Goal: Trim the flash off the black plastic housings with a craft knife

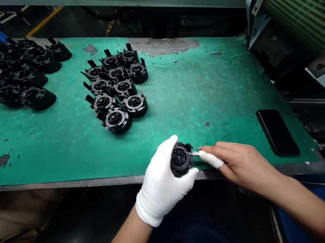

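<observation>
My left hand [163, 178], in a white glove, is wrapped round a round black plastic housing [179, 158] near the table's front edge. The housing's ringed face is turned up towards me. My right hand [236, 159] is bare except for a white cover on the thumb. Between its thumb and forefinger it pinches a small thin blade [194, 153], whose tip reaches the right side of the housing's face. The blade's handle is hidden in the fingers, so its exact kind does not show.
Several similar black housings [115, 119] stand grouped on the green tabletop [194, 94], with another cluster [37, 96] at the far left. A black phone [278, 132] lies at the right. Machinery with a ribbed green cylinder [299, 14] rises beyond the right edge.
</observation>
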Available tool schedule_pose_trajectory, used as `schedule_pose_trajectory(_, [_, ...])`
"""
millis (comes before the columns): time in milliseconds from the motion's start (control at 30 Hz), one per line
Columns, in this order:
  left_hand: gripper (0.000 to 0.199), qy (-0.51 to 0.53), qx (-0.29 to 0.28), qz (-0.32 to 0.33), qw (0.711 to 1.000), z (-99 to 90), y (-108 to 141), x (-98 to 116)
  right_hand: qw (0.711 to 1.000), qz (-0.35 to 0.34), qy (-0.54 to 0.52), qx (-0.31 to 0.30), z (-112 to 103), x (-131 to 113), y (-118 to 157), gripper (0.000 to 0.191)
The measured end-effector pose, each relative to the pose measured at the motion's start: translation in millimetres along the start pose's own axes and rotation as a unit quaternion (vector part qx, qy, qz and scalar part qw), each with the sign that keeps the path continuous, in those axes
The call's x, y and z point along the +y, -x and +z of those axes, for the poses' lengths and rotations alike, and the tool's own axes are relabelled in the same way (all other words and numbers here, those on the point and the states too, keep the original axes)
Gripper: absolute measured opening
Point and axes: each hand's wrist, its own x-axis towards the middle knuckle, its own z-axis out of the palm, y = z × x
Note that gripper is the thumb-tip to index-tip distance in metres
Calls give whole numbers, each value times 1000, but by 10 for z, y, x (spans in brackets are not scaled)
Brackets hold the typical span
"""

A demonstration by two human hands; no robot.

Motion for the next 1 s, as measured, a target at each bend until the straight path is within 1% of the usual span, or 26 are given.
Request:
schedule_pose_trajectory(67, [78, -2, 15, 6, 1000, 32, 3, 23, 1000, 13, 12, 4, 8, -25, -12, 39])
schedule_pose_trajectory(167, [72, -12, 62, 13, 998, 98, 9, 69, 999, 34, 27, 15, 25, -59, -26, 37])
schedule_pose_trajectory(267, [69, -25, 92, 12, 995, 158, 26, 91, 999, 42, 4, 21, 50, -79, -8, 36])
schedule_pose_trajectory(400, [72, -23, 96, 23, 995, 178, 49, 70, 999, 26, -35, 12, 84, -105, 29, 37])
schedule_pose_trajectory(600, [72, -22, 98, 12, 995, 178, 42, 77, 999, 42, 25, 24, 87, -168, 16, 37])
schedule_pose_trajectory(733, [67, -34, 141, 9, 989, 249, 36, 119, 994, 51, 81, 50, 108, -212, 2, 38])
schedule_pose_trajectory(800, [65, -45, 163, 12, 985, 287, 33, 132, 992, 57, 92, 61, 130, -228, 3, 39])
schedule_pose_trajectory(900, [64, -54, 176, 19, 983, 316, 35, 130, 992, 56, 91, 68, 151, -235, 11, 41])
schedule_pose_trajectory(1000, [65, -47, 172, 23, 984, 310, 45, 105, 993, 44, 89, 64, 140, -227, 32, 42])
